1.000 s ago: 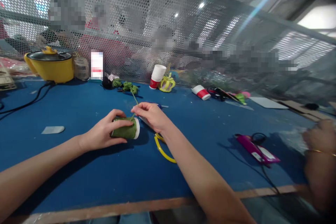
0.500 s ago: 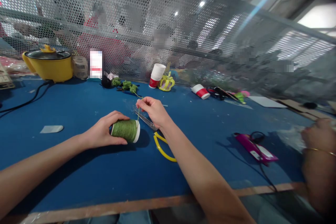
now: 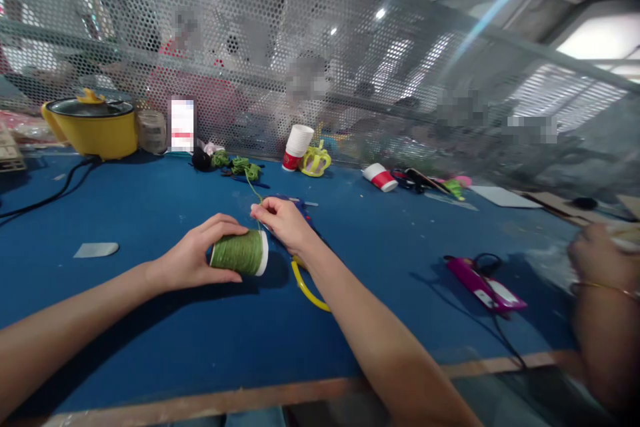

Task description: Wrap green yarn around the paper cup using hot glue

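Green cord is wound round a white-ended spool (image 3: pixel 238 253), which lies on its side in the grip of my left hand (image 3: pixel 200 255). Just right of it, my right hand (image 3: pixel 281 219) pinches a strand of the green cord (image 3: pixel 254 188) between thumb and fingers. That strand runs from the spool up towards small green cord bundles (image 3: pixel 245 167) further back. Scissors with yellow handles (image 3: pixel 311 292) lie under my right hand and forearm, which hide most of them.
A yellow pot (image 3: pixel 100 132), a jar (image 3: pixel 151 132) and a lit phone (image 3: pixel 182 125) stand at the back left. Paper cups (image 3: pixel 299 145) stand further right. A purple device (image 3: pixel 477 283) with a cable lies right, near another person's hand (image 3: pixel 603 257).
My right hand has moved slightly left and down, closer to the spool, with the strand still pinched. The scissors are more covered, and a blue item behind my right hand has come into view.
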`<state>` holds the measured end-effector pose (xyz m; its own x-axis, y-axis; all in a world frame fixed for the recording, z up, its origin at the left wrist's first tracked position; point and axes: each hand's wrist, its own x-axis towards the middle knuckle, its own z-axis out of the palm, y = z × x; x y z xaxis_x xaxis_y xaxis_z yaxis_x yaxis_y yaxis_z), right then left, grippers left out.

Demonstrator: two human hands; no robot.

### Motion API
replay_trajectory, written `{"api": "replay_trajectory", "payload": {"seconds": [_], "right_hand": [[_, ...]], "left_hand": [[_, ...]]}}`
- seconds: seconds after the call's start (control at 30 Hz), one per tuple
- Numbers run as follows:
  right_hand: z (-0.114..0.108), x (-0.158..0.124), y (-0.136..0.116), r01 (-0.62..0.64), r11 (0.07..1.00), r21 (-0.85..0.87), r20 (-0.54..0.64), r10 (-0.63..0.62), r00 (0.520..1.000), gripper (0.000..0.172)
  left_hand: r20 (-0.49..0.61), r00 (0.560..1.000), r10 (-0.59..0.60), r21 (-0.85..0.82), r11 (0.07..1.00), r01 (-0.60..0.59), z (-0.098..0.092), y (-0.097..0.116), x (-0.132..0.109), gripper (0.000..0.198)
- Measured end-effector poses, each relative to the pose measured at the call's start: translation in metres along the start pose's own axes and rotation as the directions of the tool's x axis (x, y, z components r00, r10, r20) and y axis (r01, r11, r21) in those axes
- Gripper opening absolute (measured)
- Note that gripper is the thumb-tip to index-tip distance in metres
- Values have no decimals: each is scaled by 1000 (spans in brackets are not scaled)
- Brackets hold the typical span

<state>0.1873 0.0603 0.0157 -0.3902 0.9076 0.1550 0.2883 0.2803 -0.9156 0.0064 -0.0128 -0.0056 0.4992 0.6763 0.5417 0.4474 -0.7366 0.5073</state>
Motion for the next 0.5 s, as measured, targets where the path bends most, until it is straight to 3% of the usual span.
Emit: {"api": "replay_trajectory", "payload": {"seconds": [0.2,0.5], "right_hand": [[3,-5,-2,-90,996,6,20,90,996,25],[9,-9,-3,-187,946,265,-7,196,981,31]], "left_hand": [[4,998,58,37,998,-58,0,1,-1,52],[50,990,130,204,969,-138,2,-3,-2,48]]}}
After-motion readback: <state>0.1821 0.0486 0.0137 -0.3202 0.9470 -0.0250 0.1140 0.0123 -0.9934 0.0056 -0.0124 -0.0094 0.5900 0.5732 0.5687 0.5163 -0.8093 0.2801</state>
